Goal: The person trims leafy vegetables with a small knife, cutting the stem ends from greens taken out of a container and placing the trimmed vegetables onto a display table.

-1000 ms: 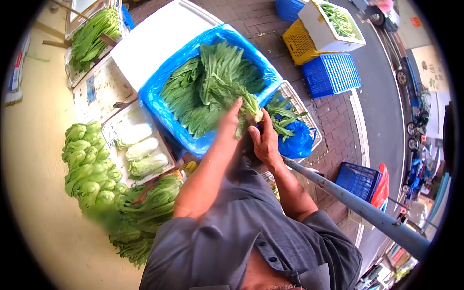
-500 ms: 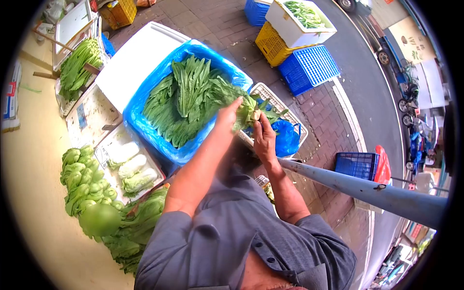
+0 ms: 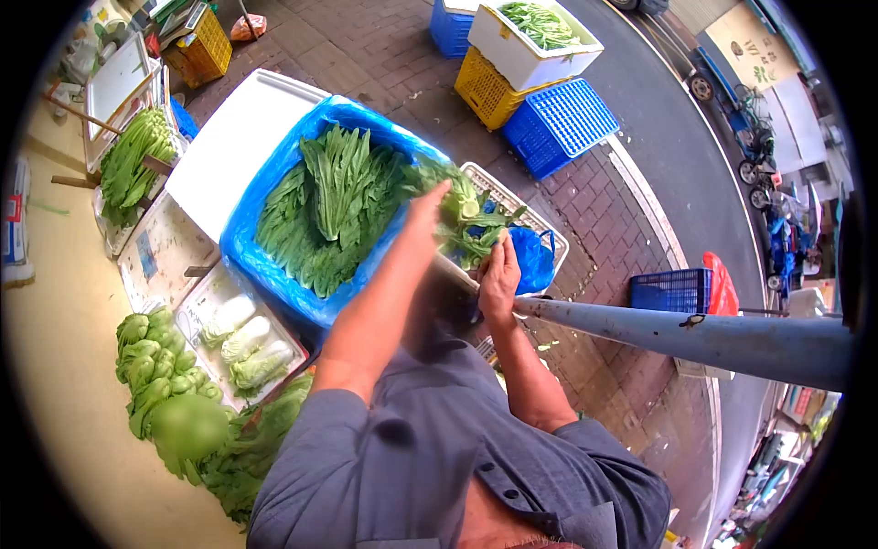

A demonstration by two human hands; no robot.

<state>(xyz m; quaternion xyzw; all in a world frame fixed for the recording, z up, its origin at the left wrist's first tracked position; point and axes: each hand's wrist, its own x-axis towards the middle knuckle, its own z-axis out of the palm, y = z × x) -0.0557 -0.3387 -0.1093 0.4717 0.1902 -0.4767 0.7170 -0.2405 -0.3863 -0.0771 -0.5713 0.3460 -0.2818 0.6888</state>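
Note:
My left hand (image 3: 428,210) is wrapped round a bunch of leafy greens (image 3: 465,203), its pale cut base facing right. Lower and to the right, my right hand (image 3: 498,274) has its fingers pinched together on some loose green leaves (image 3: 477,240). Both hands are over the left part of a white crate (image 3: 540,215), where a blue plastic bag (image 3: 532,258) lies beside my right fingers. Left of my hands, a box lined with blue plastic (image 3: 242,240) holds stacked long-leaf greens (image 3: 338,183).
A white lid (image 3: 247,137) adjoins the lined box. Pale cabbages (image 3: 247,339) and green heads (image 3: 155,357) lie at left. A metal pole (image 3: 640,334) runs rightward from near my right wrist. Blue (image 3: 558,123) and yellow crates (image 3: 489,91) stand beyond.
The view has shifted, moving the surroundings left. My right hand has moved down, away from the bunch's base, with leaves at its fingertips. My left hand still grips the bunch.

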